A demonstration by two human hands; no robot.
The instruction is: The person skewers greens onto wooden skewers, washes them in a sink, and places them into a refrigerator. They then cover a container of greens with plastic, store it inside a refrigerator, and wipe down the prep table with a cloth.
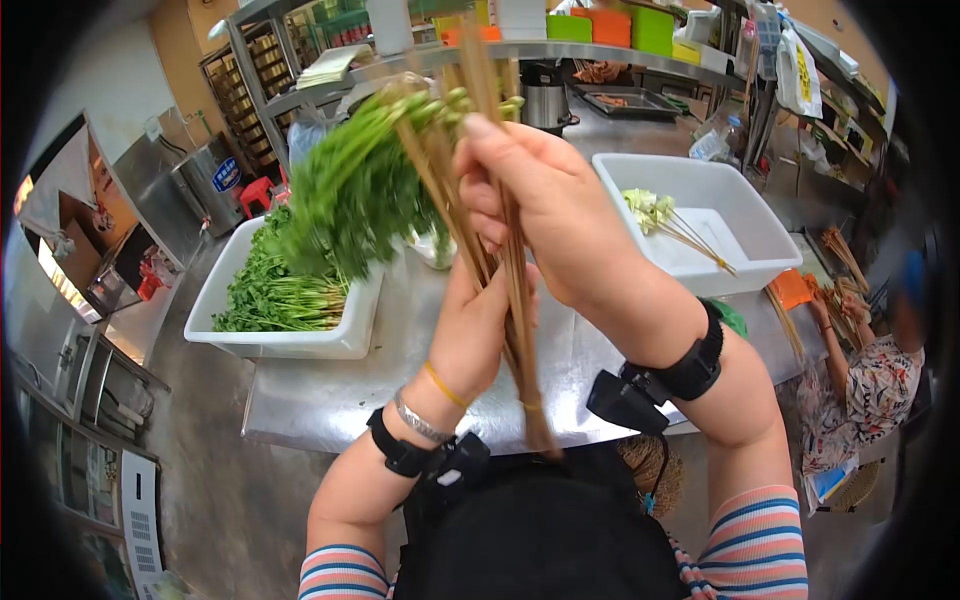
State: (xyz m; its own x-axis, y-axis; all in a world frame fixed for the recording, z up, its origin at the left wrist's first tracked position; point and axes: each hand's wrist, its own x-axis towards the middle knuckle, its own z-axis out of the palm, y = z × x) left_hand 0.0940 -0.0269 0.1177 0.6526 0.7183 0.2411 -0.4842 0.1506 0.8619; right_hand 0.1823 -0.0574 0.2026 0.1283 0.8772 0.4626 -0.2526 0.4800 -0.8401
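My left hand [478, 325] is closed round the lower part of a bundle of bamboo skewers [525, 375], held up over the steel table. A yellow band shows near the bundle's bottom end. Higher up, my right hand [540, 205] has its fingers curled round skewers of the same bundle. Leafy green herbs [365, 175] hang to the left from the skewers' upper part, their cut stems bunched at the top and their leaves blurred by motion. Which skewers run through the stems I cannot tell.
On the left stands a white tub [365, 325] of leafy greens [285, 290]. A second white tub [770, 225] holds banded skewers with pale green pieces [650, 210]. At the right, a co-worker [865, 385] handles skewers. A metal shelf [560, 50] runs along the back of the steel table [300, 400].
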